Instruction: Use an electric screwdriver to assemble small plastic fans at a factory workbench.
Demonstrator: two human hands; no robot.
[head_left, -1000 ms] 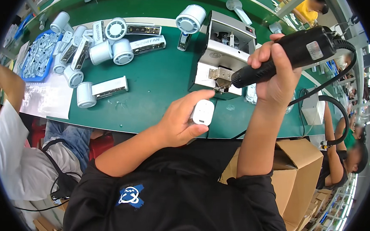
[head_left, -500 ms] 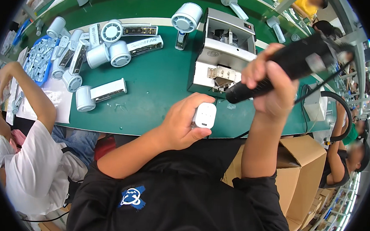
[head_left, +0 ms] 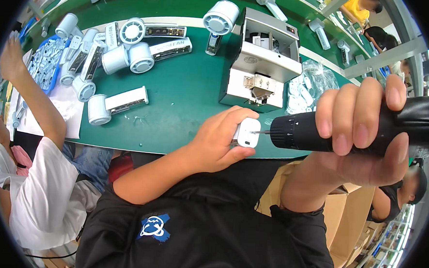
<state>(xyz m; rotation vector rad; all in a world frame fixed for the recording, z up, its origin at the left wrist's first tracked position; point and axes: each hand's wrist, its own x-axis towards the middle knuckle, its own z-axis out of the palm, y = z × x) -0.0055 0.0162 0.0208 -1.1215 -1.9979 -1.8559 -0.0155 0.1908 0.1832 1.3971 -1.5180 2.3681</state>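
Observation:
My left hand (head_left: 219, 140) is closed round a handheld fan, its white end face (head_left: 248, 133) with a small dark slot turned up toward me; the rest of the fan is hidden by the hand. In my right hand (head_left: 360, 127) is a black electric screwdriver (head_left: 292, 130), held nearly level. Its thin bit (head_left: 263, 132) points left and meets the white end face, as far as I can see. Just beyond my left hand stands a grey screw feeder (head_left: 256, 68) with a metal outlet on its front.
Several pale blue handheld fans (head_left: 124, 100) lie at the left of the green table (head_left: 188, 84); one stands upright (head_left: 220, 18) beside the feeder. A blue tray (head_left: 57, 72) of small parts, a plastic bag of white parts (head_left: 304, 90), a cardboard box (head_left: 336, 213) and a co-worker's arm (head_left: 37, 86) are around.
The screwdriver has come down and swung level, its bit now at the fan's end face. My left hand has shifted slightly right with the fan. The co-worker's hand at left has risen.

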